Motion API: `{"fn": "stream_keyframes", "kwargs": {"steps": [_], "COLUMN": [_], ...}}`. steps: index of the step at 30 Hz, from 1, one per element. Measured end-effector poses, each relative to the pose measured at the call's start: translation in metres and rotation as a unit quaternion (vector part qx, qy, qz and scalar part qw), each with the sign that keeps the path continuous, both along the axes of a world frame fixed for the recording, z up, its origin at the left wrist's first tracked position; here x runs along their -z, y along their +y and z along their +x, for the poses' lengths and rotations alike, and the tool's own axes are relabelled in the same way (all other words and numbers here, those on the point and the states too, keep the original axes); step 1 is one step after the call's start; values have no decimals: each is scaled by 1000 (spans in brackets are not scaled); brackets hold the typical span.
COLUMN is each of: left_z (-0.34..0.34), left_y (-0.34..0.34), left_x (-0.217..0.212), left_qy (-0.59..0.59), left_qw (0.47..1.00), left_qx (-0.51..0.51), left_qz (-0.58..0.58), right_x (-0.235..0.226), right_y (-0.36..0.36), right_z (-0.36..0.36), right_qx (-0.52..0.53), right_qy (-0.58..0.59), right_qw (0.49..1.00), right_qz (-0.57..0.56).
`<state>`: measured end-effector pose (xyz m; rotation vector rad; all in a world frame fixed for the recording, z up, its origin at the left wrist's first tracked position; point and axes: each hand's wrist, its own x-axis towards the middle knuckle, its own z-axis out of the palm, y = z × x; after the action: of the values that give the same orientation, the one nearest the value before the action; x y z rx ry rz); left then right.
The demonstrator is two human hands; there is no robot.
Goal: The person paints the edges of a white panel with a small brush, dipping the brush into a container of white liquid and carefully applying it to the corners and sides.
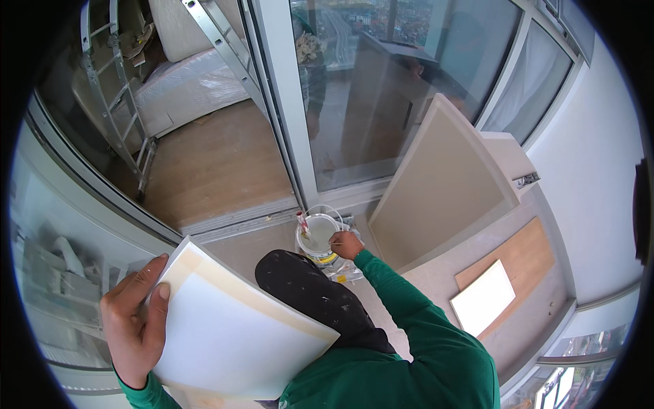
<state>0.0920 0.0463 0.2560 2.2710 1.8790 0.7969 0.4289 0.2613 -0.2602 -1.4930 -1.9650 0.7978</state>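
Panel: the white panel [225, 327] is on the near-left side of the bucket, apart from it, broad face up and tilted.
Left grip: the left hand [134, 317] pinches the panel by its far-left corner, thumb on the face, fingers around the edge.
Bucket: the white bucket [321, 258] stands on the floor with pale material inside; its wire handle is raised. A plastic bag [349, 274] lies at its base.
Brush: a red-and-white handle [303, 223], apparently a brush, leans inside the left rim of the bucket.
Right grip: the right hand [348, 246] is at the right rim of the bucket, fingertips drawn together; they appear to pinch something thin, too small to identify.
Coating, done: a cream band runs along the panel edge facing the bucket; judged as coated or primed.
Coating, left: the middle of the face is white. Whether it requires cream cannot be determined; the work is judged partly complete.
Cabinet: a large beige cabinet piece [443, 191] stands right of the bucket.
Boards: a small white board [484, 298] lies partly on a brown board [531, 259], farther right of the bucket.
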Motion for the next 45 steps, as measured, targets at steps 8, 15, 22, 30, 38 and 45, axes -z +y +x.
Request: {"fn": "stream_keyframes", "kwargs": {"steps": [8,15,22,30,38,45], "left_z": [-3,3,-19,-25,-38,-53], "left_y": [-6,-1,9,29,36,37], "left_x": [2,-3,13,30,38,40], "left_qy": [12,-1,6,-28,-54,-48], "left_qw": [999,1000,1000,999,998,998], "left_qx": [5,5,4,18,6,1], "left_qz": [31,-13,-8,14,-17,-34], "right_x": [1,55,10,-67,-181,-301], "right_y": [-18,-7,-45,-57,-52,-74], "right_z": [-1,4,16,41,5,-52], "right_qx": [73,165,175,124,-21,-180], "right_qy": [66,192,411,630,678,618], "right_qw": [995,962,863,726,714,765], "right_qz": [6,-104,-236,-247,-176,-16]}}
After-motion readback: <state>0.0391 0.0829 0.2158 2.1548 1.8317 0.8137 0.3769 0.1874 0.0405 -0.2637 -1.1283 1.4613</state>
